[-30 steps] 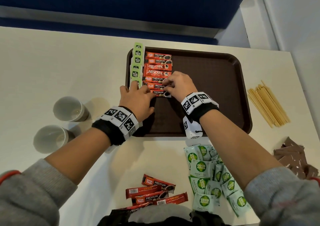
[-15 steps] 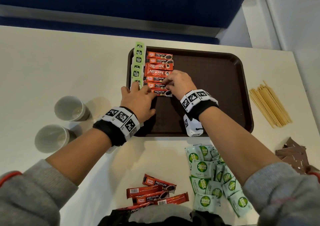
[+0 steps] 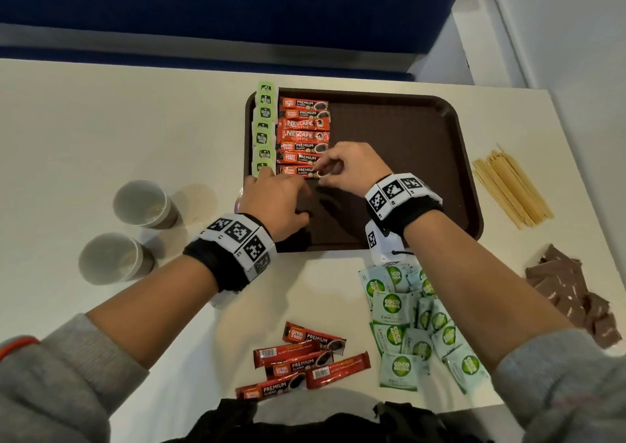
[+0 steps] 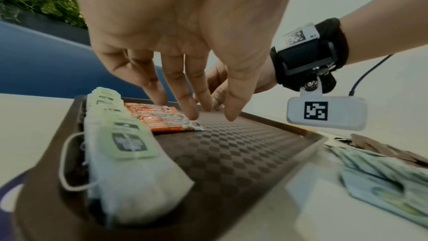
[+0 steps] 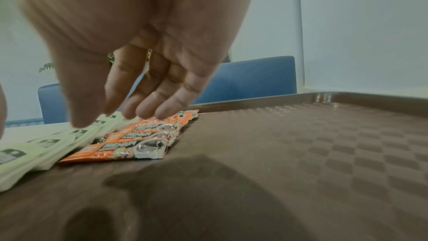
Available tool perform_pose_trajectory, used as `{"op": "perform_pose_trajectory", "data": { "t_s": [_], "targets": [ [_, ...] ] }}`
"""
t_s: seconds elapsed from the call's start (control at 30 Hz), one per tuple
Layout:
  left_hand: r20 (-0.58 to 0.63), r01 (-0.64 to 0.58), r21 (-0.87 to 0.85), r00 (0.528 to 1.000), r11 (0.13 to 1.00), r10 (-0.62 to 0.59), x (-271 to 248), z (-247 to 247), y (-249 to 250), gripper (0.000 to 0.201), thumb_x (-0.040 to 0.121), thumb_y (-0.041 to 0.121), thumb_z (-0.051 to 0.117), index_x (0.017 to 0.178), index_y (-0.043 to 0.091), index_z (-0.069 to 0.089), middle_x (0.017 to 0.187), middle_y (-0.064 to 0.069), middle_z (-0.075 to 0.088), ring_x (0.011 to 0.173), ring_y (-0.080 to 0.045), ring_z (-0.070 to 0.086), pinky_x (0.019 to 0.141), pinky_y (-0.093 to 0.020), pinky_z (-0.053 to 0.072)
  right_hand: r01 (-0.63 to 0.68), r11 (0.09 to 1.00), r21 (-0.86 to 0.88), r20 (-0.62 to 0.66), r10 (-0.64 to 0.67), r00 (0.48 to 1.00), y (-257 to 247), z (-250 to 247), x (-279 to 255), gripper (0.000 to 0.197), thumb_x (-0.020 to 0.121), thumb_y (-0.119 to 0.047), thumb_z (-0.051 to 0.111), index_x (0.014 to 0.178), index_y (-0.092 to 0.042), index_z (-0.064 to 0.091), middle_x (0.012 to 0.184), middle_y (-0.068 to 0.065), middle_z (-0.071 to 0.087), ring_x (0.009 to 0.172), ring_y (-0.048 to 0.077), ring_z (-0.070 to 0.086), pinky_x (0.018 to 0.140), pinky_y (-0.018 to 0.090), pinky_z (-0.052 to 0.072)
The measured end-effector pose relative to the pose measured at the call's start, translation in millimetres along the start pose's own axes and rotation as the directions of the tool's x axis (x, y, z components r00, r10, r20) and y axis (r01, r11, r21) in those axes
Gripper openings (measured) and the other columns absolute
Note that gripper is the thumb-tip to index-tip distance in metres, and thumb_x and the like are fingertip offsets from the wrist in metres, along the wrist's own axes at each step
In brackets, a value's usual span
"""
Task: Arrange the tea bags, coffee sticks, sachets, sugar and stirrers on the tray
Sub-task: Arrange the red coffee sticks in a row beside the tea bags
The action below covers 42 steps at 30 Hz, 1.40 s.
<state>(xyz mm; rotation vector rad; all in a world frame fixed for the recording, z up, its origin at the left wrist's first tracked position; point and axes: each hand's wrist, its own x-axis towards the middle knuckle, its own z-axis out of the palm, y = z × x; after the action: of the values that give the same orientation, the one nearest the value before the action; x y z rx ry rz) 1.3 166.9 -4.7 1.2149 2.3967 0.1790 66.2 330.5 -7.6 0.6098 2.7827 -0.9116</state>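
both hands [image 3: 276,198] [image 3: 349,171] w/ loose fingers over coffee sticks [image 3: 303,137] on tray [image 3: 406,171].

You have lots of bare room on the right half of the brown tray [image 3: 399,130]. Its left side is full: a row of green tea bags [image 3: 263,127], then red coffee sticks [image 3: 303,134] just beside them. Your left hand [image 3: 271,198] and right hand [image 3: 349,168] sit over the near end of that row, both with loose fingers. Two cups [image 3: 144,203] stand left of the tray. Wooden stirrers [image 3: 511,188] lie to its right. Near you, loose coffee sticks [image 3: 305,361], green sachets [image 3: 416,327] and brown packets [image 3: 572,293] crowd the table.
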Motion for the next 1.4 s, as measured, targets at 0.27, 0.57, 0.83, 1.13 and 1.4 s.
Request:
{"op": "perform_pose_trajectory", "data": {
  "t_s": [0.27,0.57,0.83,1.13,1.4],
  "targets": [
    [0.268,-0.136,-0.041,0.953,0.99,0.142,-52,17,10,0.041,0.081,0.039,0.068,0.117,0.023,0.058,0.11,0.001,0.064,0.101,-0.018,0.057,0.08,-0.029,0.045,-0.114,0.994,-0.007,0.266,0.111,0.958,-14,12,-61,0.03,0.067,-0.023,0.084,0.094,-0.02,0.072,0.079,-0.009,0.067,0.073,0.001,0.061,0.072,0.016,0.047],
    [0.463,-0.21,0.074,0.873,0.975,0.153,-117,56,15,0.089,0.059,0.058,0.08,0.133,0.03,0.038,0.128,0.003,0.043,0.115,-0.02,0.043,0.093,-0.037,0.045,-0.079,0.988,-0.134,0.459,0.132,0.878,-29,60,-142,0.045,0.058,-0.039,0.087,0.094,-0.023,0.064,0.092,-0.008,0.064,0.079,0.008,0.056,0.061,0.02,0.042],
    [0.43,-0.257,0.196,0.89,0.946,0.153,-151,86,18,0.102,0.058,0.039,0.087,0.139,0.026,0.025,0.133,-0.003,0.026,0.121,-0.024,0.034,0.092,-0.038,0.048,0.027,0.969,-0.247,0.482,0.099,0.871,-27,98,-188,0.072,0.054,-0.033,0.088,0.109,-0.022,0.044,0.101,-0.008,0.045,0.09,0.014,0.049,0.076,0.03,0.043],
    [0.341,-0.217,0.123,0.926,0.969,0.164,-146,95,17,0.06,0.083,0.042,0.068,0.126,0.014,0.039,0.123,-0.007,0.043,0.109,-0.027,0.049,0.089,-0.039,0.046,0.058,0.977,-0.207,0.379,0.025,0.925,-19,103,-189,0.04,0.07,-0.025,0.078,0.104,-0.016,0.058,0.096,-0.001,0.059,0.088,0.016,0.052,0.073,0.024,0.037],
    [0.273,-0.247,0.162,0.942,0.955,0.197,-138,88,20,0.031,0.094,0.035,0.047,0.115,0.013,0.042,0.103,-0.006,0.059,0.085,-0.026,0.056,0.066,-0.032,0.039,0.074,0.982,-0.171,0.312,-0.018,0.95,-22,96,-175,0.025,0.077,-0.021,0.072,0.1,-0.014,0.066,0.095,0.006,0.069,0.091,0.021,0.061,0.075,0.025,0.042]
  ]
}}
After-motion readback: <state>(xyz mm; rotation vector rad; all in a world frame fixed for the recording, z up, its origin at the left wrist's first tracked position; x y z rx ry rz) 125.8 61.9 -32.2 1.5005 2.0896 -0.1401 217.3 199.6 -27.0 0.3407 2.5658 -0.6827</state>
